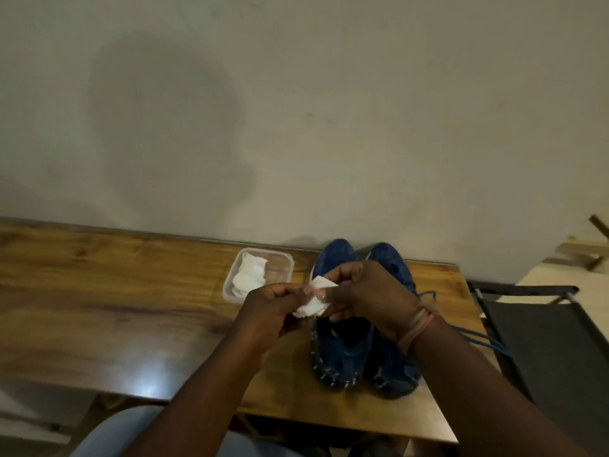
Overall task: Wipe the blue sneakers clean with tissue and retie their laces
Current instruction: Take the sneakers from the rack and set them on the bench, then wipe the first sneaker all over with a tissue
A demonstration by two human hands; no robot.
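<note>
Both the left hand point(276, 300) and the right hand point(359, 291) pinch one tissue point(313, 300) just above the two sneakers point(342, 354) on the table point(99, 291). The person seems to be folding it; a firm pad would wipe best.

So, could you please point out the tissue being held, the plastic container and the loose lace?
tissue point(313, 300): head view, its crumpled middle.
plastic container point(286, 258): head view, far right rim.
loose lace point(478, 338): head view, mid-strand.

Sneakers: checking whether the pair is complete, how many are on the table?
2: left sneaker and right sneaker stand side by side on the table, toes toward the wall.
</note>
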